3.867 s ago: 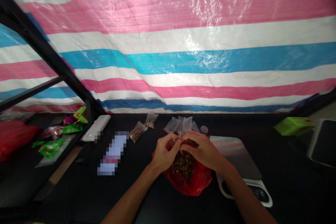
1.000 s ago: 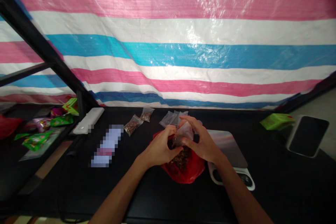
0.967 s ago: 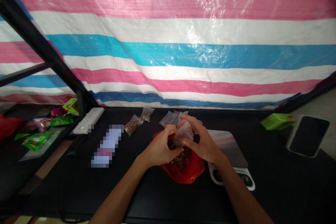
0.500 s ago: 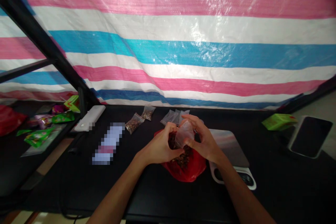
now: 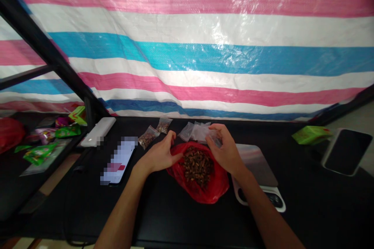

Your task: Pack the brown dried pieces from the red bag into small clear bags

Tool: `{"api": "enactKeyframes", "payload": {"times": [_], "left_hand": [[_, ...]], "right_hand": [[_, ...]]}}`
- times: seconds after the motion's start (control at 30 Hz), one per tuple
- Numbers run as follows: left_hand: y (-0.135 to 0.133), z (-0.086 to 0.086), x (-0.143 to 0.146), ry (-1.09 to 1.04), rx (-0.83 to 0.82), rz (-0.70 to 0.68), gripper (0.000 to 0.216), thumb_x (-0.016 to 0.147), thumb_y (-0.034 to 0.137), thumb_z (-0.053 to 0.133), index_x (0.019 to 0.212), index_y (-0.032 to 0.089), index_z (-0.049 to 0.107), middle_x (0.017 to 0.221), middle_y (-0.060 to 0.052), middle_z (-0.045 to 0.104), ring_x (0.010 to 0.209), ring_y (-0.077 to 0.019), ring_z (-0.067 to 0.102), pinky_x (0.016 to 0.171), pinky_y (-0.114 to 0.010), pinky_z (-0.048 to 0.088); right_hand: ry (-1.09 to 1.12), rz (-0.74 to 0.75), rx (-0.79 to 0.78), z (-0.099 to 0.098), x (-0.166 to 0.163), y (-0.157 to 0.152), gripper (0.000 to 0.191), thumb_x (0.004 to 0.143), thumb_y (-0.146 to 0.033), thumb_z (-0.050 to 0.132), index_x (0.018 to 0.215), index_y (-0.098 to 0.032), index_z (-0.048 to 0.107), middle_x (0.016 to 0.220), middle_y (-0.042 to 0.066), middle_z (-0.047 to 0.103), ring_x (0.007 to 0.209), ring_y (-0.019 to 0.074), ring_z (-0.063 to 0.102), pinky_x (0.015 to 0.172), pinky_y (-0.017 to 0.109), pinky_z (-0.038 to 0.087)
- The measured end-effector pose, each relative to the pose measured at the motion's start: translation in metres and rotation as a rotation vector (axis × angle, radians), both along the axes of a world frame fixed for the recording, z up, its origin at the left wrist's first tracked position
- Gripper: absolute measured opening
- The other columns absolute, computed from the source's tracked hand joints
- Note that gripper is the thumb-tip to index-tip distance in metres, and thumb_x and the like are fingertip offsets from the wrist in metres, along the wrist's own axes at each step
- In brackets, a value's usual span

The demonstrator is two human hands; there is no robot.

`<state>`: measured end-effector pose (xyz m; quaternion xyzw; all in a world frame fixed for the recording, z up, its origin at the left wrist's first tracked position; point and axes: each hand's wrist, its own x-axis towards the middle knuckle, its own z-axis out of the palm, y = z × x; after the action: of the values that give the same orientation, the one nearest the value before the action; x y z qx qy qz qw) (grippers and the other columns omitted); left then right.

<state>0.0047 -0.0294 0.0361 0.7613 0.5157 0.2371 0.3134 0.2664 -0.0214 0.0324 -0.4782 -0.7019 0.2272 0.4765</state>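
Note:
A red plastic bag [image 5: 201, 194] stands wide open before me, with small brown dried pieces [image 5: 198, 165] inside. My left hand [image 5: 160, 153] is at the bag's left rim; its thumb lies over the rim, apart from the curled fingers, and it holds nothing I can see. My right hand [image 5: 223, 148] pinches a small clear plastic bag [image 5: 215, 137] above the far right rim. Several flat clear bags [image 5: 191, 131] lie just behind the red bag. Two small filled bags [image 5: 148, 137] rest beyond my left hand.
At right, a kitchen scale [image 5: 257, 163] sits partly under my right forearm. Left of me are a phone [image 5: 121, 167] and a white oblong device [image 5: 99, 131]. A green box [image 5: 311, 135] and a propped phone [image 5: 347, 151] stand far right. Black frame bars [image 5: 70, 85] rise at left.
My hands have parted. The left moved left to the rim; the right moved up with the clear bag, away from the red bag's mouth. The brown pieces are now in plain view.

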Motion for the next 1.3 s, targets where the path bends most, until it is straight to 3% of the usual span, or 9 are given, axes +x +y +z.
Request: {"api": "enactKeyframes", "payload": {"times": [0.2, 0.4, 0.47, 0.57, 0.63, 0.7, 0.87, 1.07, 1.3], "left_hand": [[0.005, -0.003, -0.005, -0.295, -0.215, -0.156, 0.03, 0.079, 0.012, 0.06, 0.1, 0.023, 0.041, 0.094, 0.002, 0.056, 0.078, -0.0125, 0.055, 0.065, -0.023, 0.04], [0.0, 0.017, -0.002, -0.519, -0.372, -0.2, 0.032, 0.089, 0.035, 0.065, 0.108, 0.025, 0.042, 0.094, 0.003, 0.055, 0.071, -0.0101, 0.053, 0.063, -0.022, 0.042], [0.003, 0.016, -0.002, -0.443, -0.279, -0.094, 0.026, 0.094, 0.046, 0.057, 0.104, 0.024, 0.048, 0.088, 0.002, 0.056, 0.066, -0.0114, 0.052, 0.061, -0.024, 0.042], [0.013, 0.005, -0.006, -0.111, 0.19, 0.353, 0.026, 0.098, 0.044, 0.048, 0.098, 0.02, 0.057, 0.092, -0.005, 0.061, 0.083, -0.0201, 0.058, 0.077, -0.033, 0.048], [0.02, -0.007, -0.012, 0.239, 0.409, 0.601, 0.033, 0.092, 0.041, 0.058, 0.115, 0.017, 0.06, 0.114, -0.014, 0.061, 0.111, -0.0318, 0.055, 0.094, -0.044, 0.046], [0.024, -0.02, -0.018, 0.477, 0.413, 0.715, 0.054, 0.089, 0.044, 0.062, 0.133, 0.013, 0.055, 0.126, -0.021, 0.058, 0.122, -0.0398, 0.048, 0.099, -0.051, 0.042], [0.025, -0.035, -0.025, 0.638, 0.273, 0.658, 0.059, 0.095, 0.044, 0.054, 0.144, 0.012, 0.047, 0.129, -0.02, 0.061, 0.122, -0.0395, 0.051, 0.1, -0.051, 0.04], [0.026, -0.029, -0.029, 0.619, 0.181, 0.603, 0.053, 0.094, 0.03, 0.058, 0.144, 0.017, 0.048, 0.121, -0.018, 0.066, 0.113, -0.0374, 0.061, 0.093, -0.047, 0.043], [0.022, -0.009, -0.014, 0.209, 0.655, 0.54, 0.044, 0.095, 0.035, 0.063, 0.135, 0.021, 0.052, 0.122, -0.014, 0.068, 0.114, -0.0309, 0.063, 0.096, -0.045, 0.043]], "right_hand": [[-0.394, 0.033, 0.06, -0.005, 0.005, 0.004, 0.029, 0.091, -0.016, 0.057, 0.119, -0.022, 0.061, 0.124, 0.012, 0.062, 0.119, 0.0286, 0.057, 0.106, 0.047, 0.046], [-0.663, 0.026, 0.102, -0.013, 0.009, 0.003, 0.029, 0.094, -0.026, 0.062, 0.121, -0.028, 0.071, 0.135, 0.006, 0.065, 0.134, 0.0338, 0.046, 0.112, 0.054, 0.036], [-0.695, 0.037, 0.1, -0.013, 0.01, 0.002, 0.026, 0.095, -0.03, 0.062, 0.119, -0.03, 0.072, 0.139, 0.004, 0.064, 0.138, 0.0352, 0.042, 0.113, 0.056, 0.034], [-0.696, 0.054, 0.084, -0.01, 0.01, 0.001, 0.022, 0.1, -0.031, 0.055, 0.109, -0.031, 0.075, 0.139, -0.001, 0.065, 0.14, 0.0343, 0.04, 0.113, 0.057, 0.032], [-0.686, 0.05, 0.077, -0.008, 0.009, 0.0, 0.027, 0.102, -0.027, 0.05, 0.1, -0.03, 0.076, 0.139, -0.002, 0.066, 0.141, 0.0341, 0.038, 0.114, 0.057, 0.03], [-0.673, 0.046, 0.084, -0.006, 0.009, 0.0, 0.028, 0.102, -0.024, 0.048, 0.095, -0.028, 0.076, 0.138, -0.003, 0.066, 0.141, 0.0345, 0.037, 0.114, 0.058, 0.03], [-0.595, 0.009, 0.157, -0.003, 0.008, 0.001, 0.026, 0.102, -0.024, 0.048, 0.095, -0.027, 0.073, 0.138, 0.0, 0.066, 0.14, 0.0338, 0.036, 0.112, 0.058, 0.03], [-0.474, -0.077, 0.253, 0.004, 0.008, -0.001, 0.023, 0.102, -0.028, 0.05, 0.1, -0.027, 0.073, 0.129, 0.003, 0.068, 0.132, 0.0326, 0.041, 0.108, 0.055, 0.034], [-0.351, -0.042, 0.297, 0.012, 0.007, -0.005, 0.021, 0.102, -0.025, 0.05, 0.106, -0.027, 0.071, 0.116, 0.005, 0.07, 0.117, 0.0277, 0.051, 0.103, 0.05, 0.038]]}}
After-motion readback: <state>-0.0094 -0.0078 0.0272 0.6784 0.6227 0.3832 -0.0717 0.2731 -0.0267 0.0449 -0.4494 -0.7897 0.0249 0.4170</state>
